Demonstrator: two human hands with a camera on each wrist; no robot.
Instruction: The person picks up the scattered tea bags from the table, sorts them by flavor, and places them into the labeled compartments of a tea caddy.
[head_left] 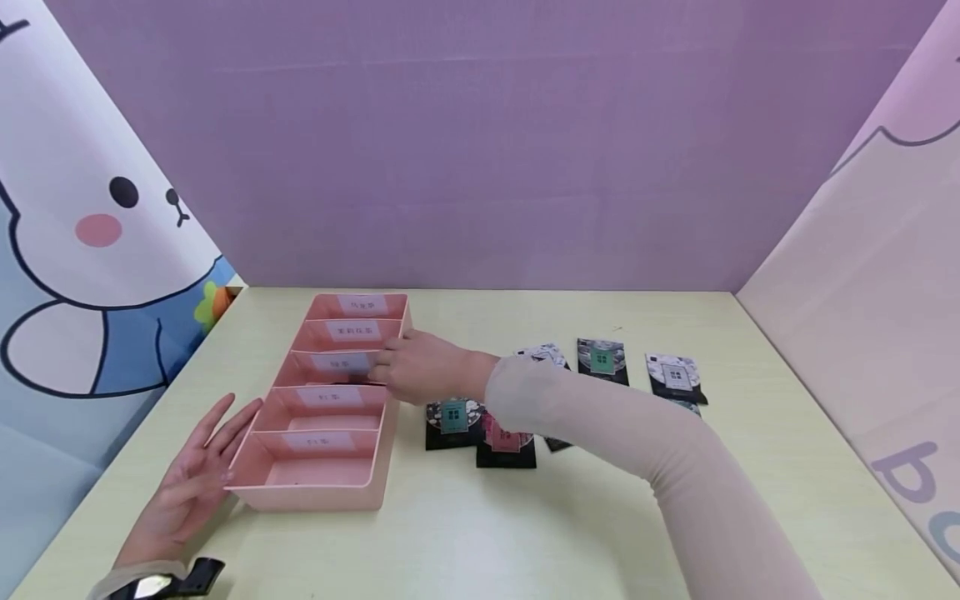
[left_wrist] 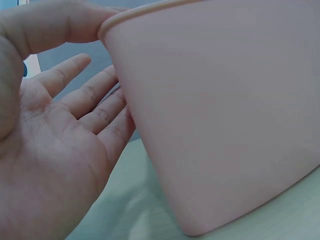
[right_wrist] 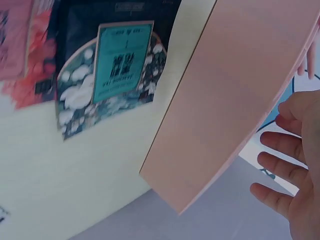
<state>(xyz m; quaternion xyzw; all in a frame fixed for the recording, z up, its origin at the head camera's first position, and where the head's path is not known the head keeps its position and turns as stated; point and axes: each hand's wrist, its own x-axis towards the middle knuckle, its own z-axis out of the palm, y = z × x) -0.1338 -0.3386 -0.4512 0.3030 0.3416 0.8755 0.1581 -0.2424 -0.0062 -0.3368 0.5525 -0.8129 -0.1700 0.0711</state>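
A pink divided box (head_left: 386,450) with white labels stands left of the middle of the table. My right hand (head_left: 427,367) reaches over its right side at the middle compartment. In the right wrist view its fingers (right_wrist: 282,170) are apart and loosely bent, with nothing seen between them. Something dark and flat shows low in that compartment, partly covered by the hand. My left hand (head_left: 191,483) is at the box's near left corner, fingers extended along the outside. In the left wrist view its thumb touches the rim of the box (left_wrist: 215,110).
Right of the box lie several dark tea packets: a green-labelled one (head_left: 453,423), a red-labelled one (head_left: 505,442), another green one (head_left: 602,360) and a white-labelled one (head_left: 675,377). My right sleeve partly covers others. A purple backdrop (head_left: 480,167) rises behind the table.
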